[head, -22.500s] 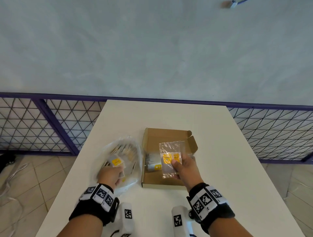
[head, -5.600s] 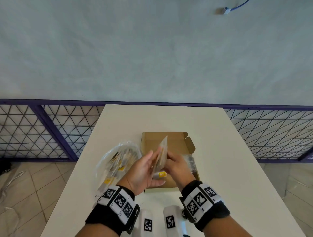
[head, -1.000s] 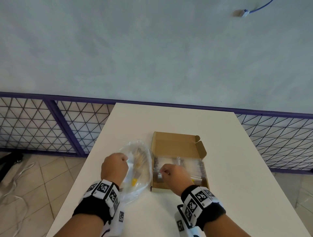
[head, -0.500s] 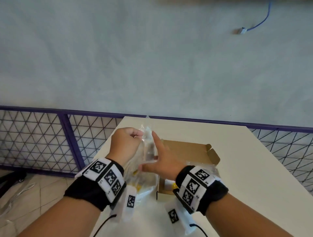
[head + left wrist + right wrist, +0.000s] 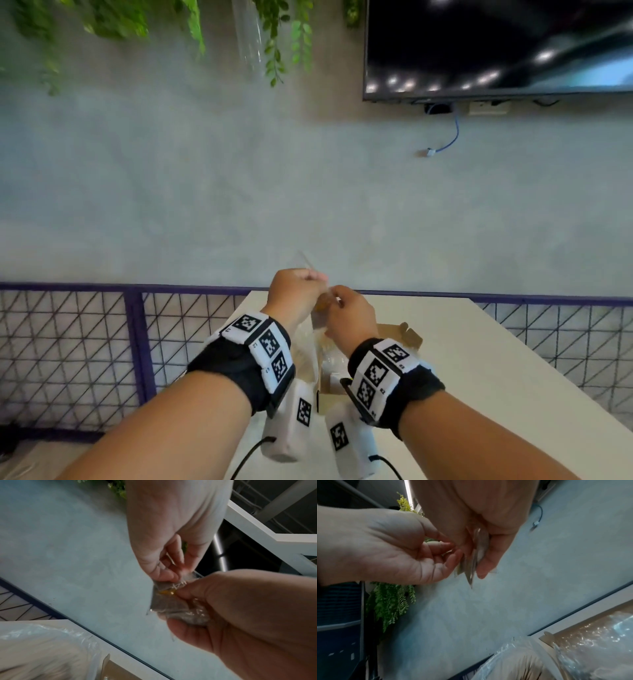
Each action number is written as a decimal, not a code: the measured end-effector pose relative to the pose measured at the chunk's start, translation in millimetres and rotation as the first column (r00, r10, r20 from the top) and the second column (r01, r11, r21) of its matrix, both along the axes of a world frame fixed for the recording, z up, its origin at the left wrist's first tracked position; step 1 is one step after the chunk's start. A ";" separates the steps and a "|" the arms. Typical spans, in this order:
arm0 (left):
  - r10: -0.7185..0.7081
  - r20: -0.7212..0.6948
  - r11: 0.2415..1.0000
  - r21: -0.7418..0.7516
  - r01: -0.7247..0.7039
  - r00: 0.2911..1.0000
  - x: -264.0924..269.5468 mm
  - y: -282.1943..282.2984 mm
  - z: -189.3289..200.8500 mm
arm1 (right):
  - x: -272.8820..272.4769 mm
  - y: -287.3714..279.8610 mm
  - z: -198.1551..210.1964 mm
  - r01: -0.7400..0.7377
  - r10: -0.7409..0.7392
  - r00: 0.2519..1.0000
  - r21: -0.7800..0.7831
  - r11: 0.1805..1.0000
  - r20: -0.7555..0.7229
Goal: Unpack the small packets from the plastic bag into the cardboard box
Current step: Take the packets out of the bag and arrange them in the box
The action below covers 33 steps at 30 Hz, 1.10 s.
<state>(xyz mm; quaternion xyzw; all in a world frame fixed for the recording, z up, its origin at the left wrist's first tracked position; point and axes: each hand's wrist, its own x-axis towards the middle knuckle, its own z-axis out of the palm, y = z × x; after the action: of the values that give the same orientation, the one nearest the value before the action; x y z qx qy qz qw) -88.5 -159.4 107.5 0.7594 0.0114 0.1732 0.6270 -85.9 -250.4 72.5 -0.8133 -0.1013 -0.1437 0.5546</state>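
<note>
Both hands are raised above the white table [image 5: 479, 359], and a small stack of clear packets [image 5: 322, 303] with a yellow label is held between them. My left hand [image 5: 308, 277] pinches the upper edge of the packets [image 5: 167, 600]. My right hand [image 5: 337, 303] grips the packets [image 5: 476, 555] from the side, with fingers and thumb curled around them. Below the wrists lies the clear plastic bag [image 5: 305, 356], which also shows as plastic bag [image 5: 42, 649] and plastic bag [image 5: 513, 660]. To its right the open cardboard box [image 5: 400, 335] holds more clear packets [image 5: 594, 632].
A purple rail with wire mesh [image 5: 85, 342] runs behind and beside the table. A dark screen [image 5: 496, 48], hanging plants [image 5: 113, 20] and a loose blue cable [image 5: 452, 137] are on the grey wall. The table's right half is bare.
Both hands have risen from the bag and box to well above the table. My right hand, spread open half a second ago, now grips the packets. The view has tilted upward.
</note>
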 end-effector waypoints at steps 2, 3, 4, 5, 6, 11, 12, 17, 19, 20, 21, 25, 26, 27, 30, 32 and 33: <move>-0.054 0.024 0.999 -0.009 0.054 0.998 -12.5 -6.7 2.8 | -3.9 -6.9 1.8 0.036 -0.036 0.999 0.033 0.999 -0.015; -0.079 0.022 0.997 -0.006 0.079 0.997 -19.4 -9.6 3.4 | -6.4 -10.7 2.1 0.052 -0.050 0.998 0.056 0.997 -0.029; -0.097 0.013 0.995 -0.004 0.098 0.995 -24.5 -12.2 3.6 | -9.9 -14.8 2.7 0.064 -0.061 0.997 0.086 0.994 -0.044; -0.117 0.002 0.993 -0.010 0.117 0.993 -28.0 -14.0 3.3 | -14.4 -19.0 3.6 0.072 -0.065 0.996 0.117 0.991 -0.061; -0.126 -0.004 0.992 -0.027 0.125 0.992 -30.1 -15.2 2.8 | -17.9 -23.6 4.1 0.075 -0.064 0.995 0.148 0.986 -0.081; -0.048 0.002 0.995 -0.086 0.048 0.999 -35.4 -21.0 -6.9 | -30.9 -48.5 5.9 0.075 -0.040 0.993 0.333 0.940 -0.112; -0.016 -0.017 0.996 -0.086 0.014 1.000 -35.5 -22.4 -10.2 | -34.1 -53.0 5.8 0.066 -0.025 0.993 0.367 0.928 -0.115; -0.155 -0.128 0.965 -0.231 0.123 0.980 -43.5 -32.2 -23.8 | -53.2 -66.1 -4.4 -0.070 0.145 0.978 0.414 0.908 -0.152; -0.183 -0.099 0.958 -0.239 0.155 0.978 -48.2 -37.1 -24.0 | -58.3 -68.9 -11.7 -0.088 0.143 0.978 0.325 0.942 -0.149; -0.157 -0.093 0.966 -0.220 0.134 0.983 -48.5 -38.6 -24.2 | -60.2 -70.9 -14.8 -0.083 0.129 0.981 0.287 0.954 -0.144; -0.128 -0.095 0.973 -0.205 0.107 0.987 -48.1 -39.5 -24.3 | -61.6 -73.2 -16.6 -0.068 0.109 0.984 0.265 0.962 -0.144; -0.103 -0.103 0.972 -0.223 0.078 0.989 -46.2 -40.4 -28.8 | -60.7 -86.0 -19.7 0.028 0.005 0.989 0.218 0.976 -0.150; -0.121 -0.112 0.967 -0.237 0.092 0.986 -45.3 -40.6 -31.0 | -59.7 -88.8 -19.9 0.035 -0.004 0.990 0.222 0.974 -0.141; -0.154 -0.117 0.962 -0.244 0.122 0.981 -45.3 -41.5 -33.2 | -59.2 -91.1 -20.2 0.029 0.002 0.992 0.243 0.970 -0.128; -0.264 -0.166 0.949 -0.223 0.225 0.950 -46.5 -47.0 -38.0 | -60.8 -96.2 -21.2 -0.019 0.047 0.995 0.315 0.949 -0.083; -0.280 -0.186 0.949 -0.202 0.243 0.942 -43.9 -49.8 -41.2 | -61.8 -98.6 -21.2 -0.046 0.075 0.995 0.348 0.936 -0.069; -0.284 -0.189 0.948 -0.201 0.246 0.940 -41.6 -50.2 -42.5 | -59.8 -100.2 -21.8 -0.053 0.084 0.994 0.359 0.932 -0.071</move>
<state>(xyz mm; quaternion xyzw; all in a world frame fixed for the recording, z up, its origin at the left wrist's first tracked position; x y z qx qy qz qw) -130.1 -209.5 65.0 0.7103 -0.0081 0.0021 0.7038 -145.7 -350.6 50.6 -0.7007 -0.0782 -0.1057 0.7012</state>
